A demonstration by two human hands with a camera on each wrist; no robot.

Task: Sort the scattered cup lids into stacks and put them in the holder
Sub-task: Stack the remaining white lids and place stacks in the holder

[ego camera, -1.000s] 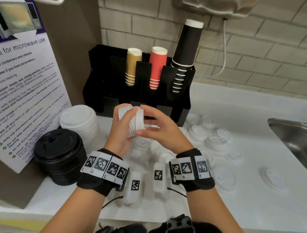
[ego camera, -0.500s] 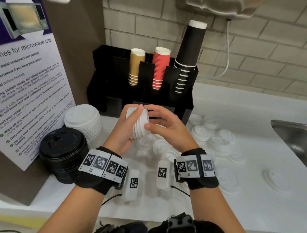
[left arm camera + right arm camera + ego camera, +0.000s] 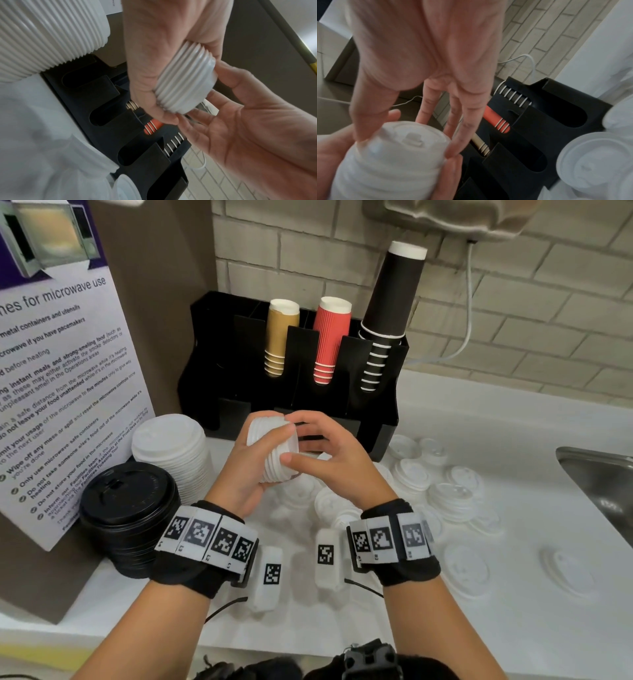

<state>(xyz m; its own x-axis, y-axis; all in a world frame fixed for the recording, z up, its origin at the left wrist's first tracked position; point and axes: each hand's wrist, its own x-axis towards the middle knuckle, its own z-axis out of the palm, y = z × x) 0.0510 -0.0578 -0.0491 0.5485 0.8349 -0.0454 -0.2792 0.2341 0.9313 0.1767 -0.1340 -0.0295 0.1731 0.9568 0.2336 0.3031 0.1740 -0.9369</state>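
My left hand grips a short stack of small white lids on its side, in front of the black holder. My right hand pinches the stack's free end, thumb below and fingers over the top. The left wrist view shows the ribbed stack between left hand and right hand. In the blurred right wrist view, the right hand holds the stack by its top lid. Scattered white lids lie on the counter below and to the right.
A tall white lid stack and a black lid stack stand at the left by a microwave sign. The holder carries brown, red and black cups. A steel sink lies at the right.
Both hands have stayed on the small lid stack. The stack has tipped from level to slanted, and the right fingers have shifted over its end.
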